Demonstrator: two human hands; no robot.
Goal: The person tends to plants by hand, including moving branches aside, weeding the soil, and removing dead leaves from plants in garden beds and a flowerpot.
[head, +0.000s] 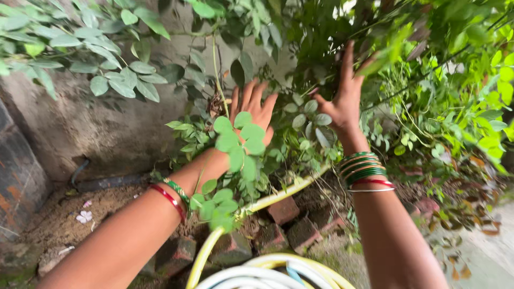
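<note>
Head view: both hands reach up into a leafy bush point(300, 123) that grows against a grey wall point(96, 128). The left hand point(256, 109) is open, fingers spread and pointing up, with its palm toward the bush's middle stems; a sprig of round leaves point(235, 147) hangs in front of the wrist and hides part of it. Whether the fingertips touch a stem I cannot tell. The right hand point(342, 96) is open too, fingers stretched high into the darker foliage at the top of the bush, brushing leaves but closing on nothing. Both are blurred. Red and green bangles point(365, 172) ring the right wrist, and a thinner pair point(174, 195) sits on the left.

Below the bush, a yellow hose point(267, 200) runs across broken bricks point(284, 210) and coils with a white hose point(251, 273) at the bottom edge of the frame. Bare soil with a few fallen petals point(84, 215) lies left of the bush, at the foot of the wall.

As for progress, the work among the leaves looks barely begun: neither hand holds a leaf, flower or stem, nothing picked lies near the bush, and the branches seem merely parted.
</note>
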